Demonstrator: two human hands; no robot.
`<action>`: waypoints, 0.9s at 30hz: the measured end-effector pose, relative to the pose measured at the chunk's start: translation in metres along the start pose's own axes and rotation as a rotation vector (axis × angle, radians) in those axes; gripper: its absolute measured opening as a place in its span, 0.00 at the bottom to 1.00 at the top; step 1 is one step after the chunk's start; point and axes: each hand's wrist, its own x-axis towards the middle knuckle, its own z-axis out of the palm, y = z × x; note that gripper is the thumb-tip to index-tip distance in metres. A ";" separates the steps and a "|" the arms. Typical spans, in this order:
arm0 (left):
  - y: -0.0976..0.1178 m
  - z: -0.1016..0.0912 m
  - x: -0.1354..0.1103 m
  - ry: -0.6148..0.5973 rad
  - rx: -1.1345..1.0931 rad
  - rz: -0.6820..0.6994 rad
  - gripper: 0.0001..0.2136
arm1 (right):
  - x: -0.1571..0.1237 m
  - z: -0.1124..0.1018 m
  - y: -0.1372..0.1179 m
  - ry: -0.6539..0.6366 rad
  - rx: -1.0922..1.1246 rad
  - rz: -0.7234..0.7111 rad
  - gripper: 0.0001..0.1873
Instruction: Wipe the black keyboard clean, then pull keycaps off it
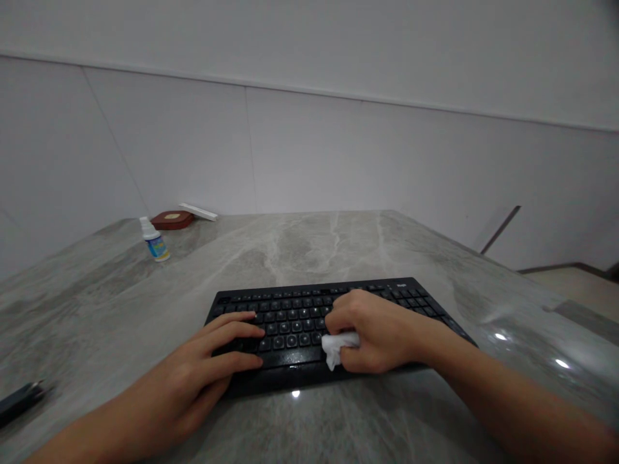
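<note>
Down on the gray table, a black keyboard lies flat at the near side, a bit right of the middle. Both hands are on it. The left hand is at the keyboard's left end. It holds nothing, and its fingers are spread out, with the tips resting on the keys and the thumb tucked low. The right hand is near the middle of the keyboard, a little to the right. It is curled up tight around a white wad. Part of the wad pokes out on the left side of that hand, just over the keys. I cannot tell if it is paper or cloth. Tiny bright spots shine on the keys.

Far off to the left stands a small white bottle with a blue and yellow label. Just behind it is a red-brown box, and a thin white strip sits beside the box on its right. A dark thing lies at the near left, partly cut off. A pale wall rises behind the table.
</note>
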 end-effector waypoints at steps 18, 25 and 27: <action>0.002 0.000 0.001 0.026 -0.047 -0.030 0.23 | 0.021 0.044 -0.041 0.141 -0.261 -0.243 0.04; 0.002 0.002 0.001 0.036 -0.086 -0.040 0.23 | 0.031 0.050 -0.048 0.139 -0.264 -0.315 0.07; 0.002 0.001 0.001 0.020 -0.077 -0.036 0.23 | 0.025 0.042 -0.045 0.036 -0.224 -0.318 0.06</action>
